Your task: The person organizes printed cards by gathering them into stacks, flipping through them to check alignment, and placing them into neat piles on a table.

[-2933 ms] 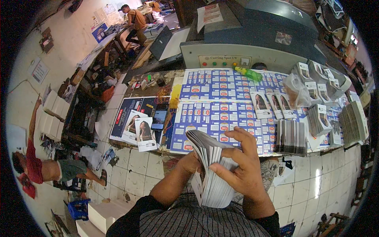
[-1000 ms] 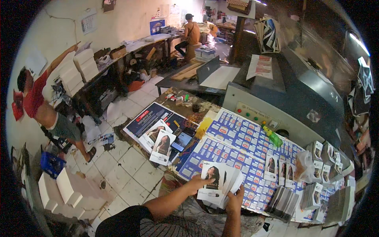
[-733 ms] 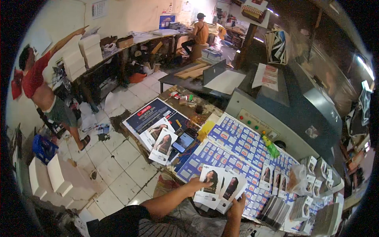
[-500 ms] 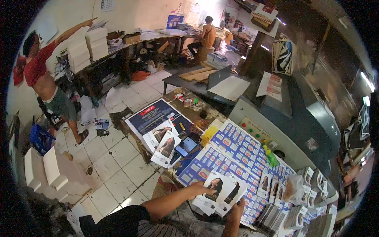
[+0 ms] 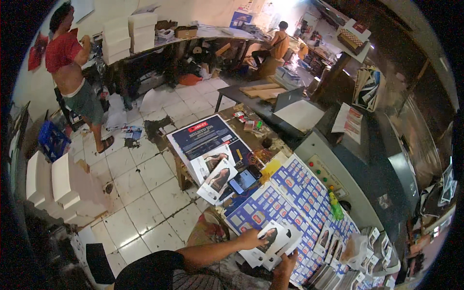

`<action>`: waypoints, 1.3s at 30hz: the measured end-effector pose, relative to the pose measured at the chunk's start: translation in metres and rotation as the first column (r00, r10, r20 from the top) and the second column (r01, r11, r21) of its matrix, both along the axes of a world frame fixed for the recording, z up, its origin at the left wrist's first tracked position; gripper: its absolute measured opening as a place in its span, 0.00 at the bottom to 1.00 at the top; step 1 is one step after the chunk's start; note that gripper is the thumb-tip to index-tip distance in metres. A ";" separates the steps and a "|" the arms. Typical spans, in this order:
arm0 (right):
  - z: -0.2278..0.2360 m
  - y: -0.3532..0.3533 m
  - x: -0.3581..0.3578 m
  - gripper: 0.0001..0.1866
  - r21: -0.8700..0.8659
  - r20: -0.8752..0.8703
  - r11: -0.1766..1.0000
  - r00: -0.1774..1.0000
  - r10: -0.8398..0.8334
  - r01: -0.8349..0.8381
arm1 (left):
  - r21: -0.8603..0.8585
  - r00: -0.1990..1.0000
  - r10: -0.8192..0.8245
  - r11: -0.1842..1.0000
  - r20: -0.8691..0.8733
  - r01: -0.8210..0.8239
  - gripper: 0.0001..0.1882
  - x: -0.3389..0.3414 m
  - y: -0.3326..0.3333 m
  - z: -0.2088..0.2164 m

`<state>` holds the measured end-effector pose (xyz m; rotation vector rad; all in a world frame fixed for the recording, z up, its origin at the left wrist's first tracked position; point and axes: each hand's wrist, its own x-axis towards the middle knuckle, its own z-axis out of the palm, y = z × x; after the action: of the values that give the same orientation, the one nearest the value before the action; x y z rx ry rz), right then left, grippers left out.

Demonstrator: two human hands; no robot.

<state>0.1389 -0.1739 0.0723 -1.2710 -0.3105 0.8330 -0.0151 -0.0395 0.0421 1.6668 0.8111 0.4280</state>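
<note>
My left hand [image 5: 250,239] grips the upper left edge of a few flat white printed cards [image 5: 275,236], its thumb on the front. The cards overlap in a loose fan and bear a picture of a person with long dark hair. My right hand [image 5: 288,263] pinches the lower right edge of the same cards; part of its fingers is hidden behind them. Below the cards lie large blue-and-white printed sheets [image 5: 263,203] covering the table. To the right, matching cards [image 5: 325,240] lie in an overlapping row, and stacks of them [image 5: 379,241] stand near the table's right edge.
A phone [image 5: 244,181] lies beside two matching cards [image 5: 218,180] and a dark printed sheet [image 5: 205,135]. A green bottle [image 5: 335,205] rests by a grey machine [image 5: 319,157]. White stacks [image 5: 72,186] stand on the floor. One person [image 5: 72,53] stands far left; another [image 5: 279,46] sits at back.
The cards in my hands have shifted closer together, overlapping more. The view has turned, moving the scene rightward. The standing person has lowered an outstretched arm.
</note>
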 end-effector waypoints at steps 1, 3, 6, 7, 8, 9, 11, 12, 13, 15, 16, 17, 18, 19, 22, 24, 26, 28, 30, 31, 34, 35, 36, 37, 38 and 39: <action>-0.001 0.000 0.002 0.40 -0.041 0.038 0.999 0.999 -0.017 0.019 | 0.043 1.000 0.015 0.999 0.009 -0.015 0.22 -0.001 0.002 0.001; -0.001 -0.001 0.003 0.39 -0.088 0.080 0.995 0.996 -0.029 0.036 | 0.049 0.998 0.025 0.999 -0.061 -0.022 0.23 -0.002 0.003 0.005; 0.003 0.001 -0.002 0.37 -0.056 0.010 0.998 1.000 -0.015 0.016 | -0.021 0.994 0.015 1.000 -0.110 -0.018 0.26 -0.004 0.011 0.002; -0.001 0.000 0.002 0.37 -0.047 -0.004 0.999 1.000 -0.015 0.015 | -0.101 0.996 -0.006 0.995 -0.085 -0.002 0.28 -0.004 0.015 -0.003; -0.002 0.001 0.004 0.36 -0.039 -0.020 0.999 1.000 -0.010 0.009 | -0.104 0.996 0.003 0.994 -0.086 -0.012 0.28 -0.003 0.018 -0.018; -0.002 0.001 0.005 0.36 -0.042 -0.021 0.999 1.000 -0.001 0.000 | -0.100 0.991 0.122 0.988 0.048 -0.117 0.30 -0.001 0.021 -0.034; 0.003 -0.002 0.010 0.36 -0.091 0.008 0.996 1.000 -0.022 0.023 | -0.148 0.970 0.193 0.974 0.146 -0.172 0.35 -0.003 0.031 -0.026; 0.000 -0.004 0.015 0.36 -0.092 0.009 0.995 1.000 -0.025 0.026 | -0.118 0.955 0.206 0.976 0.214 -0.184 0.35 -0.003 0.037 -0.023; -0.005 -0.008 0.020 0.36 0.011 0.004 0.999 0.999 -0.035 0.035 | -0.080 0.960 0.224 0.974 0.169 -0.213 0.36 -0.002 0.045 -0.031; -0.011 -0.021 0.033 0.36 0.158 -0.003 0.985 0.998 -0.067 0.066 | -0.041 0.964 0.233 0.972 0.125 -0.229 0.37 0.005 0.058 -0.030; -0.007 -0.023 0.040 0.34 0.071 0.034 0.994 0.996 -0.088 0.086 | 0.017 0.980 0.198 0.980 -0.013 -0.198 0.37 0.007 0.067 -0.016; 0.001 -0.024 0.041 0.36 0.075 0.001 0.993 0.996 -0.093 0.093 | 0.073 0.972 0.178 0.983 -0.156 -0.168 0.37 0.005 0.072 -0.009; 0.011 -0.027 0.040 0.38 0.080 -0.032 0.992 0.995 -0.099 0.102 | 0.074 0.971 0.175 0.983 -0.161 -0.165 0.37 0.004 0.073 -0.011; 0.015 -0.030 0.038 0.36 0.089 -0.067 0.986 0.989 -0.134 0.140 | 0.135 0.965 0.175 0.979 -0.194 -0.150 0.35 0.008 0.077 -0.013; -0.006 -0.050 0.067 0.37 0.082 0.077 0.991 0.991 -0.112 0.106 | 0.159 0.965 0.154 0.980 -0.214 -0.121 0.30 0.015 0.077 -0.006; 0.023 -0.040 0.042 0.40 0.175 -0.132 0.961 0.972 -0.194 0.215 | 0.542 0.911 0.373 0.809 -0.173 -0.229 0.28 0.018 0.077 -0.040; 0.027 -0.046 0.041 0.42 0.162 -0.039 0.979 0.992 -0.116 0.121 | 0.645 0.903 0.407 0.729 -0.137 -0.231 0.28 0.018 0.071 -0.036; 0.020 -0.055 0.042 0.42 0.171 -0.085 0.970 0.984 -0.159 0.172 | 0.791 0.893 0.446 0.570 -0.067 -0.225 0.34 0.019 0.062 -0.019; 0.010 -0.060 0.047 0.43 0.179 -0.133 0.960 0.972 -0.192 0.214 | 0.753 0.961 0.276 0.633 -0.005 -0.178 0.32 0.025 0.051 0.014; 0.004 -0.062 0.048 0.41 0.182 -0.094 0.968 0.983 -0.158 0.173 | 0.708 0.991 0.116 0.694 0.070 -0.131 0.31 0.028 0.044 0.026; 0.012 -0.053 0.033 0.40 0.189 -0.077 0.971 0.988 -0.136 0.148 | 0.391 0.989 -0.068 0.920 0.130 0.012 0.32 0.047 0.005 0.032; 0.016 -0.054 0.029 0.41 0.191 -0.084 0.967 0.984 -0.156 0.169 | 0.233 0.981 -0.180 0.959 0.069 0.159 0.31 0.050 -0.008 0.050; -0.003 -0.061 0.039 0.44 0.223 -0.053 0.966 0.991 -0.123 0.132 | 0.060 0.955 -0.296 0.954 0.025 0.294 0.30 0.052 -0.017 0.061; 0.004 -0.059 0.033 0.45 0.189 -0.045 0.972 0.990 -0.131 0.138 | 0.062 0.954 -0.299 0.953 0.017 0.298 0.30 0.051 -0.020 0.065; 0.015 -0.055 0.025 0.46 0.154 -0.036 0.978 0.990 -0.140 0.143 | 0.100 0.958 -0.286 0.954 0.022 0.282 0.28 0.050 -0.024 0.067; 0.020 -0.057 0.023 0.46 0.141 -0.026 0.980 0.990 -0.139 0.142 | 0.138 0.962 -0.272 0.954 0.027 0.266 0.26 0.051 -0.027 0.067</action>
<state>0.1615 -0.2306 0.0928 -1.1385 -0.2592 0.6881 0.0355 -0.0663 0.1093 1.8549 0.5195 0.3337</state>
